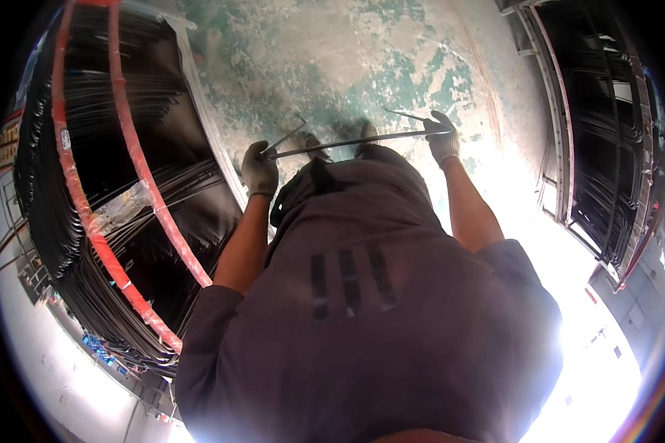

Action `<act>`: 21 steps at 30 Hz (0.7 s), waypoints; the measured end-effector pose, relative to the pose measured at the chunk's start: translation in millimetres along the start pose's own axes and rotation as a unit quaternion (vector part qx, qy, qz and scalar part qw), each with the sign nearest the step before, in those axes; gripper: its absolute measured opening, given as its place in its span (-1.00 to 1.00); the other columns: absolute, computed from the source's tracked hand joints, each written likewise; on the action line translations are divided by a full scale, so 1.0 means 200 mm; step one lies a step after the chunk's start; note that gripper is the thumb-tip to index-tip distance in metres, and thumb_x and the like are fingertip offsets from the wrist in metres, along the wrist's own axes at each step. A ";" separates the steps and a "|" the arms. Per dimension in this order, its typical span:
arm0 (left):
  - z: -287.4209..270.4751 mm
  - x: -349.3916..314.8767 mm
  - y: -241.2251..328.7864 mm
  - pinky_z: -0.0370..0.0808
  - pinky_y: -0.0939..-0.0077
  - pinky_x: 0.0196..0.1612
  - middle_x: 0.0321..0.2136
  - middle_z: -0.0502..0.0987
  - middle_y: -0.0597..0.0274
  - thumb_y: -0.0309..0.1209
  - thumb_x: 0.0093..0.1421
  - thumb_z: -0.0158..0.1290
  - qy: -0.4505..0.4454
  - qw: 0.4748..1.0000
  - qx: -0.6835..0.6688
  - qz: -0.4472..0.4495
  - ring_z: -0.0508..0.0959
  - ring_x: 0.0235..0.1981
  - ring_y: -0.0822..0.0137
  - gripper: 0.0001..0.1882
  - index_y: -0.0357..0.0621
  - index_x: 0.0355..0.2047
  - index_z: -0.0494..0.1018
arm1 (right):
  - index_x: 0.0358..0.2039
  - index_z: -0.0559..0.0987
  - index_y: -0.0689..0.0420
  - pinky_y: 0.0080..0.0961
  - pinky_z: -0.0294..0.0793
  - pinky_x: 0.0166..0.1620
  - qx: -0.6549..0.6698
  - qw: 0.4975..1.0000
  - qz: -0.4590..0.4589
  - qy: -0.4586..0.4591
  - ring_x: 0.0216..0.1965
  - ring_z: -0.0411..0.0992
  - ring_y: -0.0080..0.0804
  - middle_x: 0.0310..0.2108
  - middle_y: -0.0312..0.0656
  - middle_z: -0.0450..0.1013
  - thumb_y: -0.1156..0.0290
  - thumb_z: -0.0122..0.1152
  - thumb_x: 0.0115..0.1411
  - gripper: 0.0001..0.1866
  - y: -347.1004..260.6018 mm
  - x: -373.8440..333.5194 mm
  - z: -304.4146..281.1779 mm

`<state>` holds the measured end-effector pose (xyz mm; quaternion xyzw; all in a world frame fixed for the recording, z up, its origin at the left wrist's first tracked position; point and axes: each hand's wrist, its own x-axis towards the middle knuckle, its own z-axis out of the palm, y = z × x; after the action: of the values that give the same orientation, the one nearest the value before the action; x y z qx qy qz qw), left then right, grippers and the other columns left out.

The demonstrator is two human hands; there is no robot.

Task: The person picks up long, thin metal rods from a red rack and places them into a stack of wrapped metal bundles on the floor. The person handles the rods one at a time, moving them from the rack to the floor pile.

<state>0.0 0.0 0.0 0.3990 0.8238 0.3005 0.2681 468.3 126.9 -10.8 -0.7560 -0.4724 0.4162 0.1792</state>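
At the far left of my view stands a tall rack [208,133] stacked with black strips [48,192], and two curved red bars [142,173] run down across it. Right of that, the gloved left hand [260,170] has its fingers clamped on a thin dark bent rod [362,140], close to the corner where one end folds back. The rod is held out in front of the person's waist, above the shoes [315,148] and the worn green floor [303,59]. Its long axis runs crosswise, from one hand to the other, climbing slightly toward the right in my view. Both short ends point forward, away from the body, and lean inward toward each other. The gloved right hand [443,140] is clamped on the opposite corner; I can't tell how each of its fingers sits. Farther right, well apart, another rack [563,148] holds more dark strips [606,133].
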 end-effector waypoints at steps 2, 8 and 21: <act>0.03 0.01 -0.02 0.61 0.28 -0.02 -0.20 0.71 -0.01 -0.40 0.24 0.30 0.004 0.999 -0.028 0.015 0.71 -0.16 0.07 -0.73 -0.21 -0.08 0.62 | 0.22 0.57 0.12 -0.41 0.60 -0.23 -0.051 0.997 -0.043 0.029 -0.41 0.61 -0.40 -0.31 -0.10 0.68 0.13 0.29 0.30 -0.46 -0.03 0.00 -0.01; 0.03 0.02 0.12 0.60 0.34 0.01 -0.19 0.71 -0.02 -0.39 0.24 0.31 0.010 0.999 0.047 0.006 0.72 -0.13 0.15 -0.72 -0.23 -0.07 0.62 | 0.15 0.64 -0.02 -0.26 0.59 0.08 -0.043 0.998 0.024 0.025 -0.01 0.64 -0.10 -0.09 -0.01 0.68 0.08 0.36 0.21 -0.48 -0.05 0.03 -0.04; -0.02 0.01 0.09 0.61 0.33 0.01 -0.17 0.71 -0.02 -0.39 0.25 0.28 0.004 0.999 0.037 0.002 0.72 -0.12 0.11 -0.73 -0.22 -0.07 0.62 | 0.16 0.64 -0.01 -0.23 0.58 0.10 -0.044 0.999 0.001 0.028 0.03 0.63 -0.04 -0.07 0.03 0.67 0.12 0.36 0.21 -0.48 -0.06 0.00 -0.02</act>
<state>5.5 9.5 14.6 0.4086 0.8347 0.2723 0.2493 465.3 133.9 0.1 -0.7747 -0.4849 0.3738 0.1582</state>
